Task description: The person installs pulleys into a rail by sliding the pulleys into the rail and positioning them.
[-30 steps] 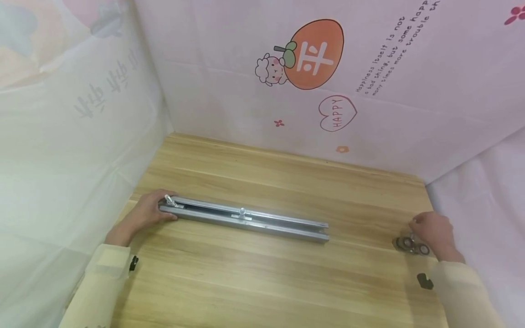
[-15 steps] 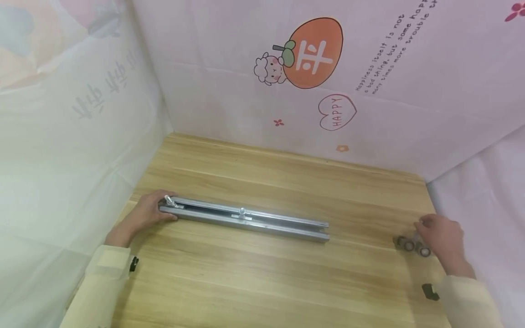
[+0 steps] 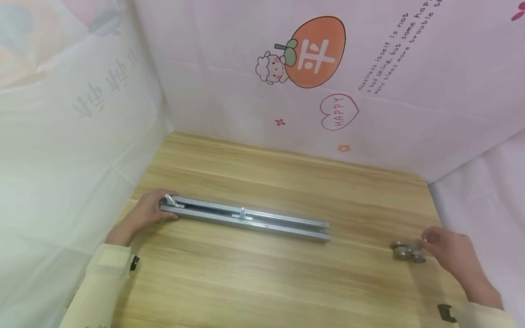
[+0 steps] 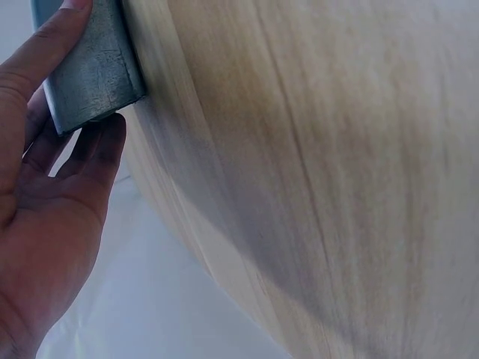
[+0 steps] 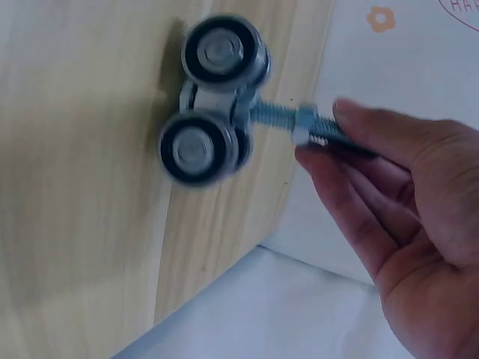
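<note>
A silver metal channel rail (image 3: 283, 228) lies on the wooden tabletop, its slotted side up. Two threaded bolts stick up from its slot, one bolt (image 3: 170, 199) at the left end and one bolt (image 3: 243, 212) near the middle. My left hand (image 3: 149, 209) grips the rail's left end, thumb on one side and fingers on the other. At the far right, my right hand (image 3: 453, 255) pinches the threaded stem of a wheeled trolley roller (image 3: 406, 251). In the right wrist view the roller (image 5: 217, 97) shows black-ringed wheels and a nut on its stem.
The wooden table (image 3: 262, 282) has a printed white cloth (image 3: 229, 82) rising behind it and plain cloth at both sides. Each wrist carries a small black clip; the right clip (image 3: 446, 313) is near the table's right edge.
My right hand has shifted toward the lower right, and the roller in it has turned and tilted. The left hand and the rail have stayed put.
</note>
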`<move>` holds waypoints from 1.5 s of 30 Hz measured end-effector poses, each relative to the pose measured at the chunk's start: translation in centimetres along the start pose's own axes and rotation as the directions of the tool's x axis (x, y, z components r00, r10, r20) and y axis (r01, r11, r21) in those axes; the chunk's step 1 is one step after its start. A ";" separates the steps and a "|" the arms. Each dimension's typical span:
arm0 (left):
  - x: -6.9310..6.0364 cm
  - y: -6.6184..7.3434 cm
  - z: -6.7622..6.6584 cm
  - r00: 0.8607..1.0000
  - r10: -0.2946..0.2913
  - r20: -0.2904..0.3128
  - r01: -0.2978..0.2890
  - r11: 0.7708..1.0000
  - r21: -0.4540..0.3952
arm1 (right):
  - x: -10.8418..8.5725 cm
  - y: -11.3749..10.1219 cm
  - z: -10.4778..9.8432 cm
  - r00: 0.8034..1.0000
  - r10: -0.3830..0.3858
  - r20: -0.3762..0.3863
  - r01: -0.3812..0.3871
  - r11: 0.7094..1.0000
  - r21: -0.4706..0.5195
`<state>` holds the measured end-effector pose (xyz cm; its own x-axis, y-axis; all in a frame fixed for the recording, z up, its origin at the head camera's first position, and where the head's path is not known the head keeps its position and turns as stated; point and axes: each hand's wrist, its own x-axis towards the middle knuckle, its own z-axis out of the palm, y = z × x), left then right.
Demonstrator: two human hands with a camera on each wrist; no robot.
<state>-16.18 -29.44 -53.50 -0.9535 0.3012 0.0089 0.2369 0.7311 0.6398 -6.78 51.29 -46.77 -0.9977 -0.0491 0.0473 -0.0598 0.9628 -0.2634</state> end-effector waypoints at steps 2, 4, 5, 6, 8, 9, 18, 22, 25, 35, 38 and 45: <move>0.0 0.1 -0.1 1.000 0.004 -0.001 -0.004 1.000 -0.003 | -0.5 -0.2 0.0 0.999 -0.032 -0.011 0.032 0.999 0.007; 0.0 0.1 -0.2 1.000 0.011 -0.008 -0.011 1.000 0.000 | -1.0 -0.5 0.1 0.998 -0.057 -0.032 0.057 0.998 0.009; 0.0 0.1 -0.2 1.000 0.013 -0.012 -0.013 1.000 0.001 | -1.1 -0.7 0.1 0.997 -0.065 -0.042 0.065 0.998 0.009; 0.0 0.1 -0.2 1.000 0.017 -0.014 -0.017 1.000 0.005 | -1.2 -0.8 0.2 0.996 -0.072 -0.052 0.073 0.997 0.005; 0.0 0.0 -0.2 1.000 0.019 -0.018 -0.019 1.000 0.007 | -1.3 -1.1 0.4 0.995 -0.076 -0.062 0.075 0.997 -0.015; 0.0 0.0 -0.2 1.000 0.020 -0.020 -0.020 1.000 0.009 | -1.3 -1.2 0.4 0.995 -0.078 -0.061 0.077 0.997 -0.022; 0.0 0.1 -0.1 1.000 0.012 0.003 -0.012 1.000 0.011 | -0.7 -1.4 0.3 0.994 -0.027 0.107 0.029 1.000 -0.012; 0.0 0.1 -0.1 1.000 0.009 0.004 -0.009 1.000 0.003 | -0.2 -1.5 0.5 0.983 -0.016 0.184 0.018 1.000 -0.011; 0.0 0.2 -0.1 1.000 0.008 0.004 -0.008 1.000 0.000 | 0.1 -1.7 0.5 0.977 -0.028 0.212 0.036 0.999 -0.033; -0.1 0.2 -0.1 1.000 0.007 0.004 -0.007 1.000 -0.001 | 0.0 -1.3 1.5 0.973 -0.113 0.202 0.129 0.989 -0.069; -0.1 0.2 -0.1 1.000 0.010 0.002 -0.010 1.000 0.003 | 0.2 -1.4 1.5 0.972 -0.103 0.213 0.122 0.990 -0.074; -0.1 0.4 -0.2 1.000 0.006 0.001 -0.006 1.000 0.001 | 0.6 -1.7 1.3 0.966 -0.112 0.233 0.135 0.987 -0.084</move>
<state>-16.04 -29.31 -53.13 -0.9520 0.3059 0.0120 0.2427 0.7301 0.6388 -7.30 49.29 -47.60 -0.9646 -0.2171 -0.1495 -0.1907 0.9663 -0.1731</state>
